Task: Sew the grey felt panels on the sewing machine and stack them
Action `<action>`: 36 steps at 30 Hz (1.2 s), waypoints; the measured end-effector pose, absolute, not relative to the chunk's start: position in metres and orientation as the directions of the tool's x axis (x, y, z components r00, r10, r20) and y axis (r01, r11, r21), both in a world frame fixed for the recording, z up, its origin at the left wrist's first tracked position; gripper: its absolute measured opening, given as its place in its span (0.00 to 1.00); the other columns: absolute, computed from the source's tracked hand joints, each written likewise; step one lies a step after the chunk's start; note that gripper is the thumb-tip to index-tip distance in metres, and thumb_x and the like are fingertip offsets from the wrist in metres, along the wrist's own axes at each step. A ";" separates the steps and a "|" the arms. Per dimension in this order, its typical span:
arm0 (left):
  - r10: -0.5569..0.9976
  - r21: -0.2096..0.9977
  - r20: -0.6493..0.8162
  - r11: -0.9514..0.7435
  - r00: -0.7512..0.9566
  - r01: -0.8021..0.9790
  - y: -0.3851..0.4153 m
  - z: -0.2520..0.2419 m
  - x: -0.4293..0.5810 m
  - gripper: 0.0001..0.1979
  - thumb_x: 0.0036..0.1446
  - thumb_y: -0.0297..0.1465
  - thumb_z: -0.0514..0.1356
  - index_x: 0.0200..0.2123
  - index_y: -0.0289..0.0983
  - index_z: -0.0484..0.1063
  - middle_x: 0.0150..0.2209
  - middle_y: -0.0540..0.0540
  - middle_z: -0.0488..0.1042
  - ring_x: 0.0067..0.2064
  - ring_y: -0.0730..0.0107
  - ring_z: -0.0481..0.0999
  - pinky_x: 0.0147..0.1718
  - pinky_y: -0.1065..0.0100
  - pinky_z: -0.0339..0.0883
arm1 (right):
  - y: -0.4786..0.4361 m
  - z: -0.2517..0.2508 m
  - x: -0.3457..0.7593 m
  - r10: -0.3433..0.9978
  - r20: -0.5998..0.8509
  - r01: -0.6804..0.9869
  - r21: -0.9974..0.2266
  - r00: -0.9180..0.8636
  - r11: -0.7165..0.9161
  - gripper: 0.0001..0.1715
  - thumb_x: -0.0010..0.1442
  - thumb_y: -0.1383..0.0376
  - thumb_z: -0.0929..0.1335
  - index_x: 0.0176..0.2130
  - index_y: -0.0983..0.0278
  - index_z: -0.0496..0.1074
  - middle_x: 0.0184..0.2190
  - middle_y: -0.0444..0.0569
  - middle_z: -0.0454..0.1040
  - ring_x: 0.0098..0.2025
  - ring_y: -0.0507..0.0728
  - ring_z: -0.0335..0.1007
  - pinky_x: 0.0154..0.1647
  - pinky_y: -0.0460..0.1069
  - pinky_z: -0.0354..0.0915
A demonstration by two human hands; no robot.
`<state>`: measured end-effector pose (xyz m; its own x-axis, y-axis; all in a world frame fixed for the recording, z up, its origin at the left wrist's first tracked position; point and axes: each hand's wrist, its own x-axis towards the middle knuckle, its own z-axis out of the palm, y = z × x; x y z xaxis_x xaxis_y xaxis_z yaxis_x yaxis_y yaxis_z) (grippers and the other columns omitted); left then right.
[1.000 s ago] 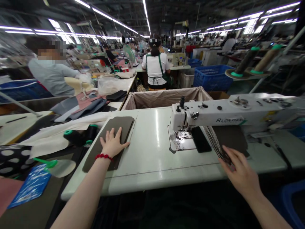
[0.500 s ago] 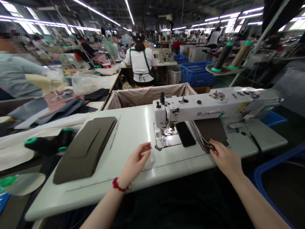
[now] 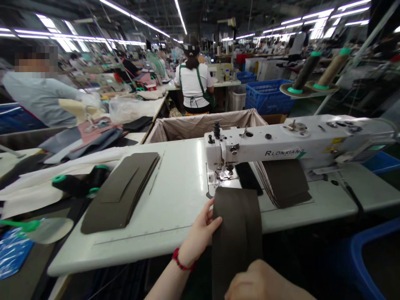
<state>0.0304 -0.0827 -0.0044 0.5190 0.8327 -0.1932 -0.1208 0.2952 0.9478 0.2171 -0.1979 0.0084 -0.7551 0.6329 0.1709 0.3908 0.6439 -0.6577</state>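
A dark brown fabric piece (image 3: pixel 237 233) hangs over the front edge of the white sewing table (image 3: pixel 184 183), its top just below the needle of the white sewing machine (image 3: pixel 281 143). My left hand (image 3: pixel 200 235) pinches the piece's left edge. My right hand (image 3: pixel 259 283) is closed on its lower part near the bottom of the view. A fanned stack of the same brown pieces (image 3: pixel 286 181) lies under the machine arm to the right. Another brown stack (image 3: pixel 123 189) lies on the left of the table.
Black thread cones with green ends (image 3: pixel 78 183) lie left of the table. A cloth-lined bin (image 3: pixel 203 123) stands behind it. A blue bin (image 3: pixel 371 258) sits at my lower right. A person in a white top (image 3: pixel 193 85) sits ahead; another person (image 3: pixel 40 98) works at the left.
My right hand took one brown piece from the stack under the machine arm and drew it toward me. My left hand moved from the left stack to grip that piece's left edge.
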 end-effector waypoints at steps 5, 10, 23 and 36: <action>0.989 0.775 0.126 -0.144 0.072 0.615 -0.085 -0.013 -0.038 0.35 0.63 0.36 0.54 0.69 0.46 0.41 0.67 0.41 0.52 0.66 0.51 0.54 0.62 0.46 0.54 | -0.119 0.014 0.223 0.898 0.179 0.662 -0.621 -0.403 0.421 0.14 0.63 0.67 0.62 0.49 0.59 0.69 0.50 0.48 0.74 0.48 0.53 0.72 0.46 0.46 0.66; 0.839 0.286 0.118 -0.541 0.531 0.791 -0.075 -0.014 -0.040 0.31 0.65 0.35 0.52 0.68 0.48 0.44 0.69 0.47 0.46 0.69 0.56 0.46 0.66 0.48 0.43 | -0.051 -0.010 0.208 0.955 0.128 0.910 -0.293 -0.267 0.294 0.27 0.63 0.66 0.61 0.61 0.57 0.60 0.63 0.50 0.61 0.43 0.57 0.75 0.39 0.51 0.70; 0.718 0.380 0.056 -0.658 0.693 0.651 -0.021 -0.008 0.000 0.30 0.65 0.41 0.52 0.67 0.44 0.49 0.68 0.45 0.51 0.69 0.58 0.48 0.65 0.54 0.48 | -0.044 -0.031 0.205 0.967 0.180 0.923 -0.309 -0.178 0.227 0.28 0.65 0.65 0.59 0.63 0.59 0.58 0.63 0.49 0.62 0.50 0.57 0.72 0.43 0.50 0.70; 0.713 0.352 0.086 -0.675 0.695 0.649 -0.002 -0.010 0.001 0.37 0.59 0.43 0.58 0.67 0.45 0.48 0.69 0.47 0.45 0.69 0.54 0.43 0.66 0.51 0.40 | -0.041 -0.033 0.205 0.968 0.163 0.923 -0.308 -0.189 0.232 0.30 0.63 0.68 0.59 0.64 0.58 0.57 0.64 0.47 0.61 0.51 0.57 0.71 0.42 0.51 0.72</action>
<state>0.0008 -0.0023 -0.0104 0.6955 0.7134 0.0862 0.6486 -0.6748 0.3521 0.2054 -0.0408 -0.0333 -0.1889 0.9684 0.1629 0.9226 0.2319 -0.3084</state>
